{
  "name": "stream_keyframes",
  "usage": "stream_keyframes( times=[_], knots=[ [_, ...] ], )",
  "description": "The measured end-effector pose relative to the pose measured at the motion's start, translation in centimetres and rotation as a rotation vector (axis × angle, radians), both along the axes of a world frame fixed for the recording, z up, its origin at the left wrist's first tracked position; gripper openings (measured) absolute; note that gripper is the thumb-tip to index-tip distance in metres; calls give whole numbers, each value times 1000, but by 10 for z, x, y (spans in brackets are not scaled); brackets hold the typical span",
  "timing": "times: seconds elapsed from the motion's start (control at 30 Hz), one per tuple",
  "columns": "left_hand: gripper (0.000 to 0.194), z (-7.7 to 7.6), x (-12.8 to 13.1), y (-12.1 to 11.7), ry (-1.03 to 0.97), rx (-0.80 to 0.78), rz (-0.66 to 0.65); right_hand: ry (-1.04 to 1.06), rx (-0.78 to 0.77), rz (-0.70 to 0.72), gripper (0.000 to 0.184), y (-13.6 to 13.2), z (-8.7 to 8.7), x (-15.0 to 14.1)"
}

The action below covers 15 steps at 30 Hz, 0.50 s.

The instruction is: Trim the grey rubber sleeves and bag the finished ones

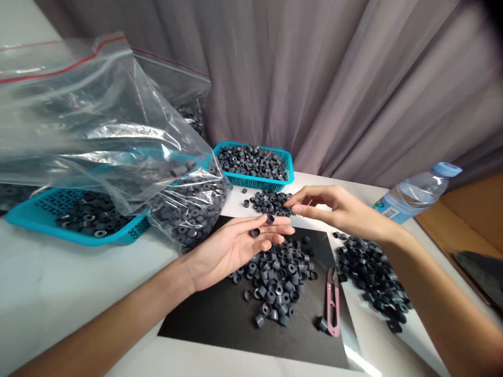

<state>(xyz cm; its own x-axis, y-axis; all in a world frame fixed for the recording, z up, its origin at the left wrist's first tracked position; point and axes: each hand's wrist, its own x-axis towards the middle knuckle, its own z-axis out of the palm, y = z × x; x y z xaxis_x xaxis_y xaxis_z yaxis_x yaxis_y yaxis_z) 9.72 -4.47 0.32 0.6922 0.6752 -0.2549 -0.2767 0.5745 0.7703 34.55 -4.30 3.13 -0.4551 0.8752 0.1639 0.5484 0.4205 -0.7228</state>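
Left hand: While the palm faced upward, its fingers lay loosely spread and slightly bent, with two small dark caps on them, a farther cap by the thumb tip and a nearer cap toward the palm.
Right hand: it reached over from the opposite side, thumb and forefinger close together beside the small pile; whether they pinched a cap could not be told.
Main heap: loose cylindrical caps, some showing a central hole, sat on the black mat, just below the left hand.
Right heap: more caps were strewn beyond the mat, partly behind the right forearm.
Pink thread snips: they lay near the mat's right edge, blades pointing away, a stray cap beside the handle.
Far blue basket: it stood filled with caps on the white tabletop, before a grey curtain.
Clear zip bag: it bulged with caps, overlapping the near blue basket.
Water bottle: it leaned at right, blue-capped.
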Motion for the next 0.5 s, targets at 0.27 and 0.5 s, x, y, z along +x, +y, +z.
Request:
stream_keyframes(
  times=[0.27, 0.5],
  knots=[
    [34, -16, 8, 41, 405, 720, 144, -372, -204, -68, 20, 7, -35, 40],
    [22, -34, 25, 113, 690, 1133, 296, -294, -299, 23, 20, 15, -43, 31]
  ],
)
